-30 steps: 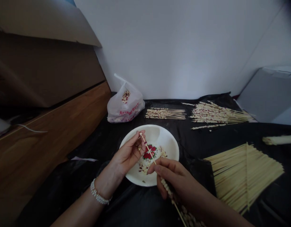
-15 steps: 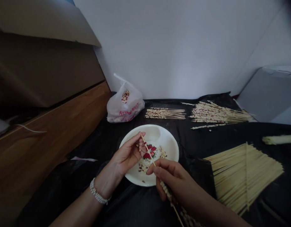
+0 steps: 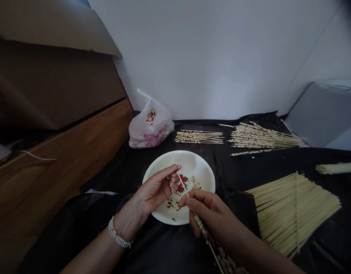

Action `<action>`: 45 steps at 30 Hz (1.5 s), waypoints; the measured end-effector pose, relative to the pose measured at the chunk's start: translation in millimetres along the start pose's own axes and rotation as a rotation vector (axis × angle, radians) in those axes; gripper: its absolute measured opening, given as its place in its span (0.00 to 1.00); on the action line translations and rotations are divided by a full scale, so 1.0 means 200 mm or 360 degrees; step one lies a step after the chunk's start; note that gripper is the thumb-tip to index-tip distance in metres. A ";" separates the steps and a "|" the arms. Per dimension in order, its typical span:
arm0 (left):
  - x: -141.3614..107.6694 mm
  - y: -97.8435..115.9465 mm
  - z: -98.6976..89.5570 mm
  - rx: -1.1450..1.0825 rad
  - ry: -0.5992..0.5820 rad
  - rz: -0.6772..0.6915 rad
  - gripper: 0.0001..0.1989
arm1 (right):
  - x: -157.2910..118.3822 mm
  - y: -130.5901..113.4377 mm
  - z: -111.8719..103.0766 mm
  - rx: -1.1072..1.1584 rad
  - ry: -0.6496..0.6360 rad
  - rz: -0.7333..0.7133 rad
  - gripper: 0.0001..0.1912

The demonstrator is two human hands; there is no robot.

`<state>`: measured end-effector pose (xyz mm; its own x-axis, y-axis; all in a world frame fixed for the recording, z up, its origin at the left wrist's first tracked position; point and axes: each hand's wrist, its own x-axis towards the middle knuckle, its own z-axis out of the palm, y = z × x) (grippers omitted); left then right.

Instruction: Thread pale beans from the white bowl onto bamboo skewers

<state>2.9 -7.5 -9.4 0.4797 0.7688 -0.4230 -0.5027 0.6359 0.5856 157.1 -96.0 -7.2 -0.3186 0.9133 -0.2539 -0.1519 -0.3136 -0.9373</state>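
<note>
My right hand (image 3: 205,211) is closed around a thin bamboo skewer (image 3: 183,184), which slants up and left over the bowl. Pale kernels (image 3: 200,225) are threaded along the skewer below my fingers. At the skewer's upper tip, my left hand (image 3: 161,186) pinches with thumb and forefinger on a small reddish kernel (image 3: 177,169); its other fingers curl inward, and what lies in the palm is hidden. Beneath both hands stands a white bowl (image 3: 202,167) with a red flower print. Loose red-and-white kernels (image 3: 173,201) lie in it.
A white plastic bag (image 3: 152,131) of kernels stands behind the bowl. Filled skewers lie in a small row (image 3: 198,137) and a larger pile (image 3: 255,137). Bare skewers (image 3: 292,213) fan out at right, near a pale bundle (image 3: 337,168). Cardboard boxes (image 3: 55,83) stand left.
My left fingertips have shifted slightly right and down, onto the skewer's tip. The reddish kernel that showed lower on the skewer is now at my left fingertips. The right hand has barely moved.
</note>
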 end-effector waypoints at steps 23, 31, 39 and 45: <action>-0.02 0.03 0.03 -0.0043 0.0343 0.0082 0.26 | 0.01 0.02 -0.02 0.0115 -0.0021 0.0030 0.14; -0.02 0.02 0.01 0.0605 0.0113 0.0305 0.17 | 0.01 0.01 -0.04 0.0166 -0.0003 0.0040 0.13; -0.03 0.00 -0.04 0.1666 -0.0002 0.1001 0.18 | 0.02 -0.02 -0.08 0.0258 0.0039 -0.0009 0.14; -0.02 -0.01 -0.07 0.1859 -0.0180 0.1007 0.28 | 0.02 -0.02 -0.08 0.0233 0.0079 -0.0009 0.16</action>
<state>-9.3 -11.2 -18.2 0.4791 0.8620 0.1657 0.2205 -0.3009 0.9278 171.1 -86.6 -9.3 -0.2714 0.9257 -0.2635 -0.2894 -0.3396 -0.8949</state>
